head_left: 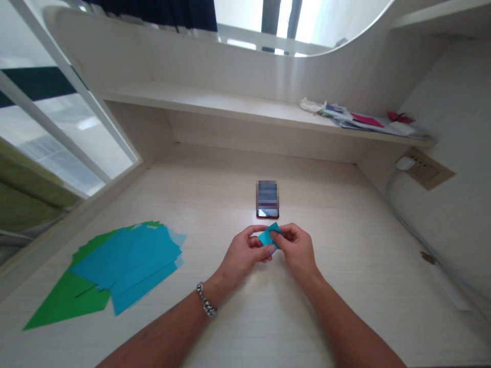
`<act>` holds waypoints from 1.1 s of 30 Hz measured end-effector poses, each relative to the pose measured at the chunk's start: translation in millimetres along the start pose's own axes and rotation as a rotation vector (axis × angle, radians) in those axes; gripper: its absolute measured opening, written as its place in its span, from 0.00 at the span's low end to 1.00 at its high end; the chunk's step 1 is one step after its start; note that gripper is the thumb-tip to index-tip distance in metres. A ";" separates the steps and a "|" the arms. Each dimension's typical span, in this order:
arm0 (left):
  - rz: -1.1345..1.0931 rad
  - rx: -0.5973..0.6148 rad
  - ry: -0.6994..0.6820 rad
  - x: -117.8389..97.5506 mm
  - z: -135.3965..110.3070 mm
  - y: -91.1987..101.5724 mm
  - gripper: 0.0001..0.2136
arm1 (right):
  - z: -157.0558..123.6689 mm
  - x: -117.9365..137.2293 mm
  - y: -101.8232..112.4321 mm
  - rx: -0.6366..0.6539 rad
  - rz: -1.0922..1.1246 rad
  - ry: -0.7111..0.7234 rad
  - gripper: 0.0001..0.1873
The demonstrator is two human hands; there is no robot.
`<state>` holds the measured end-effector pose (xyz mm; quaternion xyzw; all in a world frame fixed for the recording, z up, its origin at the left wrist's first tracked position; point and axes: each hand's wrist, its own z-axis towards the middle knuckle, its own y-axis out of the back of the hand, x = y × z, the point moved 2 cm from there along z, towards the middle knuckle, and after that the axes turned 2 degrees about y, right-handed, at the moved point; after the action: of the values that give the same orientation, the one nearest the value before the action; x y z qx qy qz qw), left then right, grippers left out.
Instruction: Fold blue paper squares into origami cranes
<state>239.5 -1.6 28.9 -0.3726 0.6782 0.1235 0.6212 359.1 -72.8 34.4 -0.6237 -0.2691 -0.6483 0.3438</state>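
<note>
Blue folded paper square (267, 236) is pinched btwn my L hand (243, 250) & R hand (298, 250), just this side of the flat rectangular phone (267, 199), prob. mid-fold, so next press needs careful edge alignment.

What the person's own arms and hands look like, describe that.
The left hand and right hand are ungloved. The left forearm has no sleeve in view and wears a chunky, silver-coloured bracelet near the hand. The right forearm is bare too, with nothing worn on it in view.
</note>
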 end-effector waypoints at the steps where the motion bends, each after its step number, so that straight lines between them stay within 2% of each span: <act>1: -0.007 0.002 0.006 0.1 0.0 0.2 0.27 | 0.1 0.1 0.2 -0.003 -0.002 0.003 0.07; 7: -0.052 0.106 0.011 -4.1 -2.5 -1.8 0.32 | 2.0 0.9 2.3 -0.034 -0.013 0.011 0.08; 12: -0.057 0.097 0.038 -5.3 -4.1 -2.8 0.22 | 2.7 0.9 2.6 -0.031 -0.029 0.022 0.08; 14: -0.048 0.085 0.039 -3.8 -3.4 -2.2 0.21 | 2.2 0.6 2.5 -0.031 -0.042 0.029 0.07; 21: -0.046 0.127 0.045 -4.1 -2.0 2.0 0.30 | 1.6 1.0 3.7 -0.015 0.000 0.004 0.08; 27: 0.013 -0.023 -0.003 -10.1 1.0 9.5 0.18 | 2.1 -4.1 0.9 0.100 0.062 -0.091 0.11; 33: -0.008 -0.052 -0.015 -7.5 4.7 13.7 0.11 | 3.0 -0.3 7.0 0.198 0.106 -0.228 0.13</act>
<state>233.7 13.4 30.9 -0.3901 0.6688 0.1413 0.6168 366.5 -74.7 33.8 -0.6698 -0.3357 -0.5245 0.4044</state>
